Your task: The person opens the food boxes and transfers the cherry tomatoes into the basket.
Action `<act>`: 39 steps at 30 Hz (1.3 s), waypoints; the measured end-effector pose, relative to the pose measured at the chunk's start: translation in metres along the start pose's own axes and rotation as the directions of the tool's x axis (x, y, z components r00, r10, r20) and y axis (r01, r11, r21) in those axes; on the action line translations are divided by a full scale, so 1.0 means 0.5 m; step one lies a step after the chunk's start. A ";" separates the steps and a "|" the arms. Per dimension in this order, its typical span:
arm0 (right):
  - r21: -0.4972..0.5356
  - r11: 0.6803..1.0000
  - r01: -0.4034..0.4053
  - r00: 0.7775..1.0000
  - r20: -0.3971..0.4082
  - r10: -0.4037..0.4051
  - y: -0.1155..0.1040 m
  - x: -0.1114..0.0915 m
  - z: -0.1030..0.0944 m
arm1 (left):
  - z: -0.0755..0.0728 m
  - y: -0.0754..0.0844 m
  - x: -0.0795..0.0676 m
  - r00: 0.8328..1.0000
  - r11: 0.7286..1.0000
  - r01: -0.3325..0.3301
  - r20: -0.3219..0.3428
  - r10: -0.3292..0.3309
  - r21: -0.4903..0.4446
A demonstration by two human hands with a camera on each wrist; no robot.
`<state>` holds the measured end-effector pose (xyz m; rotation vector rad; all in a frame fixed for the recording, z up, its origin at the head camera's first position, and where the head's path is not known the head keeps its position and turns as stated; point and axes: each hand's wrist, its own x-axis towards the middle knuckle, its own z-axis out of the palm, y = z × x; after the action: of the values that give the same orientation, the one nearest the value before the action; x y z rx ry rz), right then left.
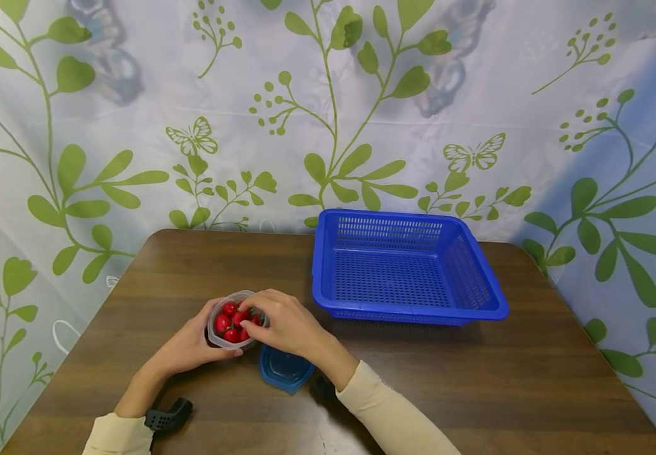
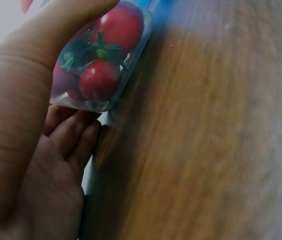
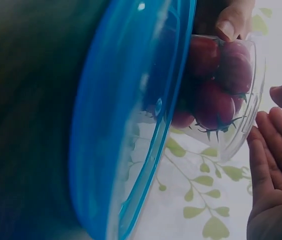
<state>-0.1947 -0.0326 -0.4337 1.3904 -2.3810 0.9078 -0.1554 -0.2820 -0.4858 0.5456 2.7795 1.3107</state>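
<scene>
A small clear plastic container [image 1: 253, 342] holds several red cherry tomatoes [image 1: 223, 323] with green stems, one showing at the container's wall [image 2: 99, 80]. My left hand [image 1: 191, 346] grips the container from its left, thumb on the near side. Over the opening is my right hand [image 1: 284, 321], its thumb and index fingertips close above the tomatoes. From the right wrist, this hand [image 3: 276, 160] shows fingertips right at the rim and a bare gap between thumb and fingers. A translucent blue lid [image 1: 286, 370] lies on the table just right of the container, under the right hand.
A large blue perforated basket [image 1: 410, 311] stands at the back right of the brown wooden table [image 1: 476, 392]. Behind the table hangs a pale cloth [image 1: 362, 114] with green leaves and butterflies. Black straps [image 1: 170, 416] are worn at the wrists.
</scene>
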 end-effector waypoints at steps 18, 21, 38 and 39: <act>-0.077 0.988 -0.131 0.988 0.072 0.137 -0.012 0.018 0.020 | -0.004 0.001 -0.005 1.000 1.000 0.023 -0.002 -0.023 0.013; -0.076 0.985 -0.153 0.984 0.082 0.159 -0.016 0.020 0.022 | -0.003 0.002 -0.005 1.000 1.000 0.028 0.006 -0.028 0.003; -0.079 0.958 -0.276 0.951 0.124 0.284 -0.032 0.038 0.029 | -0.003 0.001 -0.001 0.999 0.999 0.034 0.005 -0.034 -0.012; -0.077 0.956 -0.282 0.949 0.122 0.289 -0.033 0.038 0.029 | -0.003 0.001 -0.001 0.999 0.999 0.036 0.006 -0.036 -0.012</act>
<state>-0.1891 -0.0608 -0.4290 1.1340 -2.7373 0.8254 -0.1550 -0.2828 -0.4846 0.4953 2.7614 1.3155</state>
